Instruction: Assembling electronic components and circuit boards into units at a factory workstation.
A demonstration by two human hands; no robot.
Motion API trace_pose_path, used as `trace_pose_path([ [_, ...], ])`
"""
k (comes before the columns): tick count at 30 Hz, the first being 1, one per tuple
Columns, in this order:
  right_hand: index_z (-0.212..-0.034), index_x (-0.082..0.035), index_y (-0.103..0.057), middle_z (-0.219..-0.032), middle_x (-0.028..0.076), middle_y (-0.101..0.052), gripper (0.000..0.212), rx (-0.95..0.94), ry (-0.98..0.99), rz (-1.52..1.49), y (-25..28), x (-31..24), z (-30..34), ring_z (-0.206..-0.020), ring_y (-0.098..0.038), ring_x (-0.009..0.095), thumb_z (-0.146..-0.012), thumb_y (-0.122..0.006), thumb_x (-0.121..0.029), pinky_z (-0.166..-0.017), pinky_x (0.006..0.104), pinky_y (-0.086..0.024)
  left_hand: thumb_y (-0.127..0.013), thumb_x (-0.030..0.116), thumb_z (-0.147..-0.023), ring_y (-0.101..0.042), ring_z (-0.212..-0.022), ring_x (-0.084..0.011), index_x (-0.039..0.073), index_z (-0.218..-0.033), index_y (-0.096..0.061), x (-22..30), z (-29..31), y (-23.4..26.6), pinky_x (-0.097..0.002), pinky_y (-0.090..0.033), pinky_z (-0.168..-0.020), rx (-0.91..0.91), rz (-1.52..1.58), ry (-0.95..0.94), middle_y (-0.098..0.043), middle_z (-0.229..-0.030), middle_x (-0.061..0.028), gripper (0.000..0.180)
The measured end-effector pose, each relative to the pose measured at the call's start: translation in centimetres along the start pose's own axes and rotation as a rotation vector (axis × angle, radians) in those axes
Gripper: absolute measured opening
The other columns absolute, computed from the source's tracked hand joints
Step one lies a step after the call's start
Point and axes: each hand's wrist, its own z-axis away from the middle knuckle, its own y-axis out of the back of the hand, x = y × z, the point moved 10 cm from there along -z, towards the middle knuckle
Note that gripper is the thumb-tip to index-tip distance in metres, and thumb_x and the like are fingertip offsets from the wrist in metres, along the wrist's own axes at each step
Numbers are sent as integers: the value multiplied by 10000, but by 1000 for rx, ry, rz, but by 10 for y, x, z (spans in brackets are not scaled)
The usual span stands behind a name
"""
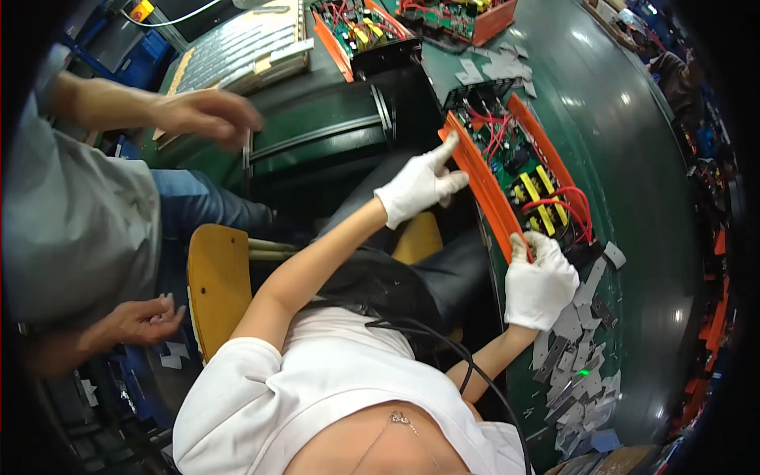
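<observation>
In front of me on the green bench lies an open electronic unit with orange side walls, set at a slant. Inside it show a green circuit board, red wires and yellow-wrapped transformers. My left hand, in a white glove, is at the outer side of the left orange wall. Its index finger stretches toward the far end and the fingers are apart. Also gloved, my right hand pinches the near end of that same wall between thumb and fingers; whether a small part is between them is hidden.
Loose grey-white plates lie heaped at the near right, others beyond the unit. Two similar units stand farther off. Stacked metal strips lie at the upper left. On my left, a co-worker's hands hover beside a yellow chair.
</observation>
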Motion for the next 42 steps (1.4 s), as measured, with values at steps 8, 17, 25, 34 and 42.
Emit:
trace_pose_path([
  [8, -775, -118, -676, -739, 47, -662, 181, -5, -8, 36, -1, 3, 0, -636, -634, 264, -768, -718, -294, -606, 384, -473, -630, 168, -891, -496, -593, -82, 173, -1501, -151, 0, 34, -62, -252, -483, -651, -314, -25, 65, -537, -681, -18, 776],
  [17, -790, -109, -676, -747, 50, -667, 177, 22, -1, -2, 1, 0, -1, -651, -641, 265, -752, -739, -270, -613, 370, -486, -616, 206, -892, -513, -575, -83, 28, -1486, -32, 12, 13, -22, -243, -453, -622, -84, 43, 41, -541, -619, -29, 852],
  [25, -786, -108, -671, -744, 48, -664, 177, 5, -5, 1, 1, 1, -1, -644, -639, 259, -748, -742, -266, -603, 370, -478, -617, 177, -893, -511, -600, -69, 130, -1506, -43, 7, 36, -65, -236, -452, -608, -295, -65, 79, -534, -625, -28, 841],
  [34, -791, -119, -668, -747, 42, -665, 179, -9, -43, -7, 2, 3, -1, -654, -639, 257, -746, -743, -275, -611, 374, -472, -607, 165, -880, -543, -628, -74, -3, -1475, -135, 0, 21, -21, -237, -458, -646, -3, 157, 148, -587, -676, -37, 778],
  [42, -787, -120, -659, -739, 35, -658, 183, -9, -23, -6, -1, 2, -1, -650, -633, 259, -751, -736, -282, -608, 378, -470, -580, 178, -886, -553, -584, -148, -1, -1390, 274, 4, 38, -94, -283, -471, -621, -271, 14, 50, -567, -638, -82, 1008],
])
